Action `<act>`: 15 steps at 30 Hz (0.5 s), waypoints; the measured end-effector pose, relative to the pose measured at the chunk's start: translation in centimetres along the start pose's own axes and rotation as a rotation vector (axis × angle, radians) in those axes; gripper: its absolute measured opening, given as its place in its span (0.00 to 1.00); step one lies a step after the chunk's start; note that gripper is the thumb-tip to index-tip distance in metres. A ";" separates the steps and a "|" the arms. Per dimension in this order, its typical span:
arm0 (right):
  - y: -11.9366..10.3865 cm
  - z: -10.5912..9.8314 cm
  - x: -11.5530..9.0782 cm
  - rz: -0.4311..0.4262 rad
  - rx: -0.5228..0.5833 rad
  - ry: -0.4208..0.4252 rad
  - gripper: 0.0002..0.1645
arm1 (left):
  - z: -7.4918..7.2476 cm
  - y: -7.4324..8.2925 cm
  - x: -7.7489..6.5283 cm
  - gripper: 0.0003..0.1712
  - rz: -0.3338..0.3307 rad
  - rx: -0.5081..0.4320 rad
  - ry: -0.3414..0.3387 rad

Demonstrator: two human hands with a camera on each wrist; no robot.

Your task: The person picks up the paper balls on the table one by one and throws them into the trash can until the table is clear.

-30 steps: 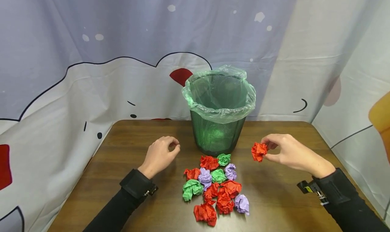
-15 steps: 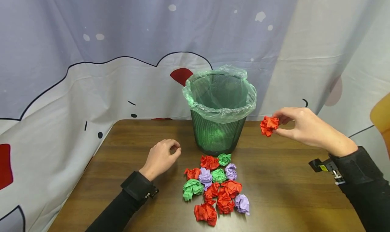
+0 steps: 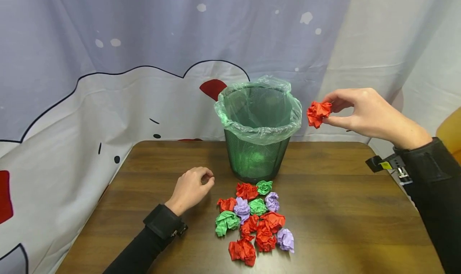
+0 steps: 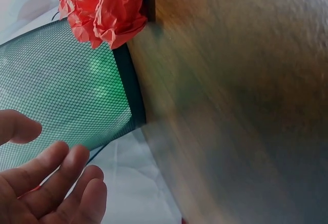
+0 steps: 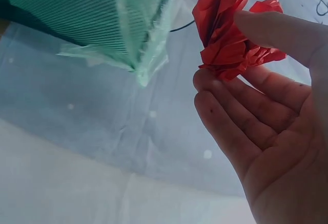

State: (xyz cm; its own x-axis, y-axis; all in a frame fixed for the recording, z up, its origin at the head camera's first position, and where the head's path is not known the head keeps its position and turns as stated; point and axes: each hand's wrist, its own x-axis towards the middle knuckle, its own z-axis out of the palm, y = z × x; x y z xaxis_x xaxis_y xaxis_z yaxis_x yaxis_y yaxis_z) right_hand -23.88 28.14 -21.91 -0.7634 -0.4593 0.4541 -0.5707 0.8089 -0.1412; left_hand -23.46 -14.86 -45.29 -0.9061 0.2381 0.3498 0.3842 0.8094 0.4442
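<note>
My right hand [image 3: 363, 108] pinches a red crumpled paper ball [image 3: 318, 114] between thumb and fingers, raised to about rim height just right of the bin. In the right wrist view the thumb presses on the red paper ball [image 5: 225, 34], fingertips behind it. The black mesh bin [image 3: 256, 162] wears a green plastic liner [image 3: 264, 135] folded over its rim. My left hand [image 3: 191, 188] rests low over the table, left of the bin, fingers loosely curled and holding nothing. In the left wrist view its fingers [image 4: 56, 183] stand apart from the bin's mesh [image 4: 66, 85].
In front of the bin lies a cluster of crumpled paper balls: several red ones [image 3: 247, 191], green ones [image 3: 227, 223] and purple ones [image 3: 285, 240]. They sit on a brown wooden table [image 3: 335, 226]. A printed curtain [image 3: 151, 106] hangs right behind the table.
My right hand has risen from low over the table to the bin's rim height, carrying the red paper ball. The left hand has barely moved, and the cluster is unchanged.
</note>
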 end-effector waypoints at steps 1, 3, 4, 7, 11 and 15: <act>-0.1 -0.1 0.5 -0.007 0.004 0.002 0.22 | 0.1 0.0 0.0 0.05 0.000 0.000 -0.003; -0.4 -0.4 1.4 -0.014 0.015 0.003 0.22 | 0.2 0.0 -0.1 0.06 -0.001 0.001 -0.008; -0.5 -0.4 1.9 -0.020 0.018 0.004 0.22 | 0.2 0.0 -0.2 0.06 -0.002 0.002 -0.010; -0.8 -0.3 3.2 -0.036 0.015 -0.005 0.22 | 0.3 0.0 -0.3 0.06 -0.007 0.002 -0.015; -1.0 0.1 4.8 -0.050 0.012 -0.038 0.22 | 0.3 -0.1 -0.4 0.06 -0.019 -0.005 -0.021; -1.2 0.6 6.4 -0.055 0.024 -0.087 0.22 | 0.3 -0.1 -0.6 0.06 -0.025 -0.011 -0.028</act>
State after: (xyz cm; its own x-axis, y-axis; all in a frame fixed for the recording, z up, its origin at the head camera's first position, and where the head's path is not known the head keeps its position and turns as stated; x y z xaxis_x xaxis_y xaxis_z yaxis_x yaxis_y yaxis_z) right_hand -28.24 23.98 -19.37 -0.7538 -0.5334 0.3838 -0.6185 0.7732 -0.1400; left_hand -22.99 -14.97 -45.80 -0.9199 0.2334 0.3153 0.3635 0.8095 0.4611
